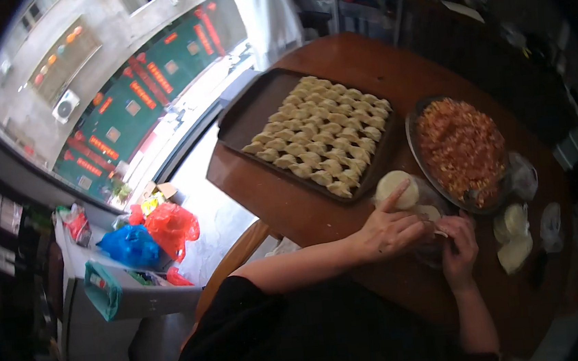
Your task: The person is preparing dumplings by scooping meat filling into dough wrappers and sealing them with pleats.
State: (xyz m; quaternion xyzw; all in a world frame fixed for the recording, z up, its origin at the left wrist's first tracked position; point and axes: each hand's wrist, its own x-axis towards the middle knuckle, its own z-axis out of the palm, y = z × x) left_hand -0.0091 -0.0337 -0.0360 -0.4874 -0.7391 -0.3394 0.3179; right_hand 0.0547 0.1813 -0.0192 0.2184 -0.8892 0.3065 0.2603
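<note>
Over the near part of the table, my left hand (391, 233) stretches its index finger across a stack of round dumpling wrappers (392, 182). Its other fingers bend in toward a pale dumpling wrapper (429, 213) that shows partly between my hands. My right hand (458, 245) curls its fingers around the near edge of that wrapper; its fold is mostly hidden. Just beyond my hands, an oval metal dish (412, 143) is heaped with reddish minced filling (463, 146). On a dark tray (246, 119) at the far left lie several rows of folded dumplings (323, 133).
Clear plastic (524, 175) and more pale wrappers (515, 247) lie right of the dish on the brown wooden table (284, 208). A wooden chair back (234, 264) stands at the near left edge. Farther left, red (175, 226) and blue bags (131, 246) rest by the window.
</note>
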